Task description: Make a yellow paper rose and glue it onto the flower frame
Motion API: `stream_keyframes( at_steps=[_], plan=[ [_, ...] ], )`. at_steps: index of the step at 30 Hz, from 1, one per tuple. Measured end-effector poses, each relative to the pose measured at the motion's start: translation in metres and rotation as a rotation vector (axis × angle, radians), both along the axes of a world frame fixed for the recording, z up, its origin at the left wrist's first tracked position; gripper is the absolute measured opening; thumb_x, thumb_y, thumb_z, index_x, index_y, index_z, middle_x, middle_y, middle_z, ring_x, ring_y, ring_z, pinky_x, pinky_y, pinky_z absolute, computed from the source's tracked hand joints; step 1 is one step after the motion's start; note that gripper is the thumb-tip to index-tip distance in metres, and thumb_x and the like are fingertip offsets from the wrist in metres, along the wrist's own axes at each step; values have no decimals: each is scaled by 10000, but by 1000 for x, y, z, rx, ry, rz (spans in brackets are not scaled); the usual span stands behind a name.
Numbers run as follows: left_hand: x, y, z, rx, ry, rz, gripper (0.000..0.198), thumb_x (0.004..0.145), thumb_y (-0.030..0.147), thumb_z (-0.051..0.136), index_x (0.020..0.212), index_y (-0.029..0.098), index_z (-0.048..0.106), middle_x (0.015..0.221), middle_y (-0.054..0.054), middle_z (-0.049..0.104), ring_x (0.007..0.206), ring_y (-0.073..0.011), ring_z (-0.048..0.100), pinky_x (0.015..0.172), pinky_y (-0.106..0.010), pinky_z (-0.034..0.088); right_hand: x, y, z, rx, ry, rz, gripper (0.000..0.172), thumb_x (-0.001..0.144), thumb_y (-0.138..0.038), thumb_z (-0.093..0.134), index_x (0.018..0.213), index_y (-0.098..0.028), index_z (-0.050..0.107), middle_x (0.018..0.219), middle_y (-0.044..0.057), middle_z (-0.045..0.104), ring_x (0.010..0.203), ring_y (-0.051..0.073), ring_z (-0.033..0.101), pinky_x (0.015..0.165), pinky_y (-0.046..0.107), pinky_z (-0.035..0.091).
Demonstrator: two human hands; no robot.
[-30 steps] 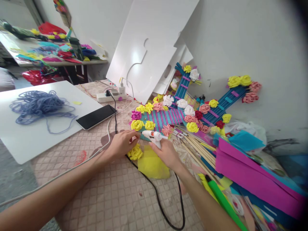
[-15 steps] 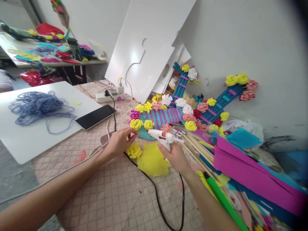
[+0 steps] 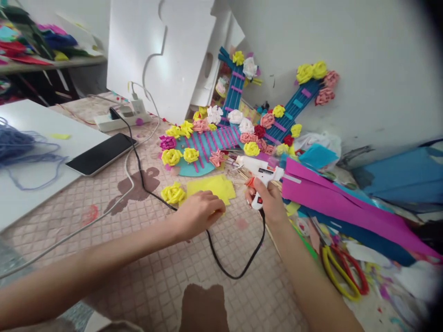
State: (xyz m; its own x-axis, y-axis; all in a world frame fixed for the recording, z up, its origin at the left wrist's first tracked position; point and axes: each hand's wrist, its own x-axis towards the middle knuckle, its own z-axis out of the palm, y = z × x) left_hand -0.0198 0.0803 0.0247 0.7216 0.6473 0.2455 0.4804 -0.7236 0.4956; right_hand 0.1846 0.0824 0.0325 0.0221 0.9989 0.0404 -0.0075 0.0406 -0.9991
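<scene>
My right hand (image 3: 268,200) is wrapped round a white hot glue gun (image 3: 259,171) with an orange trigger, its nozzle pointing left. Fingers curled, my left hand (image 3: 202,212) is over the near edge of a yellow sheet (image 3: 216,188); whatever it may pinch is hidden. Left of that sheet lies a yellow crepe flower (image 3: 173,193). Behind them, a blue guitar-shaped piece (image 3: 207,145) with purple strips is edged with yellow, pink, white and magenta flowers. A black cord (image 3: 221,272) runs from the gun's handle in a loop below my hands.
A black phone (image 3: 101,154) and a power strip (image 3: 121,117) are at the left, near a white board (image 3: 31,120) with blue yarn (image 3: 15,143). Magenta sheets (image 3: 332,198), yellow-handled scissors (image 3: 339,276) and red-handled ones (image 3: 356,272) lie at the right.
My left hand has moved from beside the yellow flower to the yellow sheet. My right hand has carried the glue gun to the right, off the sheet. The view has shifted rightward and down.
</scene>
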Motion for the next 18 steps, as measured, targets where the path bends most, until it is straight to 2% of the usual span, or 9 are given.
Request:
stream_keyframes(
  at_steps=[2, 6, 9, 13, 18],
  plan=[
    [19, -1, -2, 10, 85, -28, 132, 863, 192, 500, 805, 165, 616, 781, -50, 649, 777, -189, 575, 700, -299, 421, 1, -1, 0, 1, -1, -6, 319, 804, -504, 563, 776, -186, 561, 486, -62, 459, 380, 87, 444, 377, 215, 373],
    [52, -3, -9, 18, 194, 8, 112, 819, 257, 584, 851, 154, 613, 888, -93, 624, 852, -233, 552, 703, -333, 419, 3, -3, 3, 19, -45, -18, 342, 800, -526, 556, 765, -185, 553, 481, -62, 451, 374, 85, 437, 381, 217, 369],
    [68, -4, -13, -56, 208, 46, 143, 791, 271, 612, 847, 140, 599, 912, -125, 602, 874, -270, 539, 714, -381, 423, 5, -4, 6, 34, -65, -18, 354, 809, -534, 540, 767, -182, 558, 477, -58, 462, 371, 85, 436, 382, 215, 359],
    [78, -4, -16, -125, 166, 57, 100, 745, 221, 645, 729, 148, 579, 862, -114, 611, 841, -259, 556, 698, -366, 430, 8, -4, 6, 41, -74, -6, 355, 815, -529, 538, 759, -180, 571, 471, -53, 474, 377, 88, 445, 381, 213, 349],
    [68, -3, -14, -215, 52, 98, 52, 746, 132, 585, 731, 169, 552, 751, -25, 636, 684, -151, 585, 583, -243, 436, 10, -8, 8, 51, -76, 6, 336, 832, -493, 538, 727, -175, 572, 458, -49, 483, 396, 90, 456, 392, 207, 336]
  ],
)
